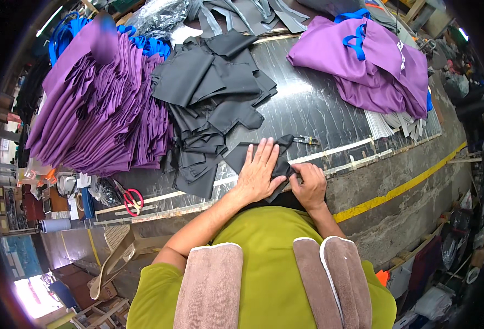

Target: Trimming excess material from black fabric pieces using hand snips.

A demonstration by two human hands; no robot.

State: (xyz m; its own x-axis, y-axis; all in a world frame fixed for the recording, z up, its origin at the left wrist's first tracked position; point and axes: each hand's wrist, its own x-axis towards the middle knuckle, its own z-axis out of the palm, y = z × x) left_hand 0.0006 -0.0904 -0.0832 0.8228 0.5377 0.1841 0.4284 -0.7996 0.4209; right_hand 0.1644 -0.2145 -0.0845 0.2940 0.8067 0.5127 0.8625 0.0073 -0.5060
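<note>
Worker's L hand (pixel 259 175) is flat & open, fingers extended, pressing down on a dark cloth pc (pixel 283 166), which lies on the worktable (pixel 330 123) just to the near right of the black fabric pile (pixel 198 79). R hand (pixel 309 183) is a bit farther right of the pile, curled at the cloth's edge, thumb & fingertips drawn together; can't tell from here if it's actually pinching it. Small snips (pixel 306 141) also right of the pile. Purple stack (pixel 96 115) w/ blue straps is hard up against the pile's left side; another purple heap (pixel 363 66), same blue straps, is well to its right, w/ pale sheets (pixel 387 126) under it. Beyond the pile: clear plastic (pixel 157 22) & grey strips (pixel 234 16). Red-handled scissors (pixel 133 202) are near-left of the pile, at the tbl edge.
</note>
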